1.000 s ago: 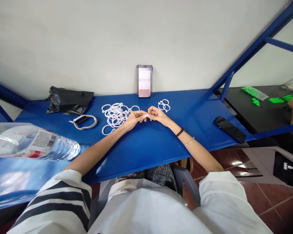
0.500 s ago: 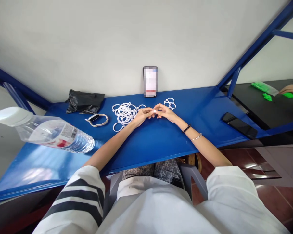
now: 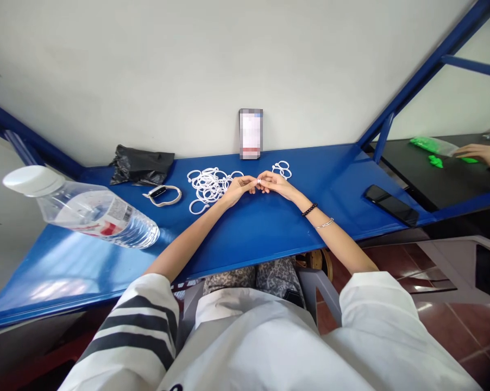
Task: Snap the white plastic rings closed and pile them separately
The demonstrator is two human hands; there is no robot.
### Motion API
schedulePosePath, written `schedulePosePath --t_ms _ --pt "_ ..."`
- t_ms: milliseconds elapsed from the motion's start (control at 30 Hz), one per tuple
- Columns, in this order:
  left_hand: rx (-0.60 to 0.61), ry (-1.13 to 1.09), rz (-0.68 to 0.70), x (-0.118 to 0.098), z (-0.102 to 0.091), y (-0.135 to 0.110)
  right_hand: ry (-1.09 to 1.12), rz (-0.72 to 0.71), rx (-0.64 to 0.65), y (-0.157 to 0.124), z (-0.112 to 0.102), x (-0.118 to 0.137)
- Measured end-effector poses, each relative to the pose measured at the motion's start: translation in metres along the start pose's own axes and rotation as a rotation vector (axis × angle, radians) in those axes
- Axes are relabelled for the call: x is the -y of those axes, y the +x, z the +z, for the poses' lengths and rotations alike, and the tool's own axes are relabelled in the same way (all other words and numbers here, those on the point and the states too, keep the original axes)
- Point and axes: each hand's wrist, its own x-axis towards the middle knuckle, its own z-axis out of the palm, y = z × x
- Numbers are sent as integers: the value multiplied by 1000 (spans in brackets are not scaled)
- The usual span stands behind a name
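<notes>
My left hand (image 3: 239, 190) and my right hand (image 3: 277, 184) meet above the blue table, fingertips close together. Between them shows a small white piece (image 3: 258, 181), which looks like part of a white plastic ring; both hands pinch it, and fingers hide most of it. Left of my left hand lies a loose pile of white plastic rings (image 3: 209, 183), each with a small knob, probably shower curtain rings. Just beyond my right hand rests a smaller group of such rings (image 3: 282, 170).
A phone (image 3: 251, 134) leans against the wall. On the blue table (image 3: 245, 233) are a black plastic bag (image 3: 142, 165), a pale wristband (image 3: 163, 195), a water bottle (image 3: 102, 212) and a dark phone (image 3: 390, 205). Another person's hand (image 3: 479, 154) touches green pieces at right.
My hands stay together at the white piece, with only slight finger movement. The camera view has shifted a little. The piles of rings look the same.
</notes>
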Motion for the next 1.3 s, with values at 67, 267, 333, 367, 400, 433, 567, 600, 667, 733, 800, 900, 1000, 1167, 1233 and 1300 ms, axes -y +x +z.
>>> schedulePosePath --t_ms 67,267,333,367,400,433,567,600,667,733,800,900,1000,1167,1233,1300 --pt "-23 6 -2 1 1 1 -23 -1 -34 0 0 0" --pt "-80 34 -18 4 3 2 -203 -93 -96 -4 0 1" --pt "-84 47 -27 4 3 2 -253 -114 -109 -6 1 3" --pt "-84 55 -30 4 3 2 -266 -117 -116 -6 1 3" --pt "-84 63 -32 3 3 1 -273 -116 -122 -6 1 3" --pt "-84 73 -32 3 3 1 -277 -114 -128 -6 0 3" --pt "-86 139 -32 2 5 0 -323 -106 -119 -5 0 0" --pt "-84 165 -33 2 6 0 -345 -110 -113 -5 0 0" --pt "-75 212 -22 3 7 0 -400 -124 -108 -5 1 -1" --pt "-65 243 5 6 8 0 -467 -136 -115 -6 2 -2" --pt "-60 265 33 9 8 1 -535 -137 -119 -6 2 -2" --pt "-62 296 54 12 7 2 -609 -143 -116 -5 2 -4" --pt "-82 339 85 13 6 2 -695 -184 -129 -5 3 -5" --pt "-158 509 179 9 8 -1 -873 -296 -150 -8 6 1" --pt "-179 585 212 6 10 -2 -919 -330 -159 -10 7 6" --pt "-188 622 237 3 11 -3 -951 -337 -174 -13 7 11"
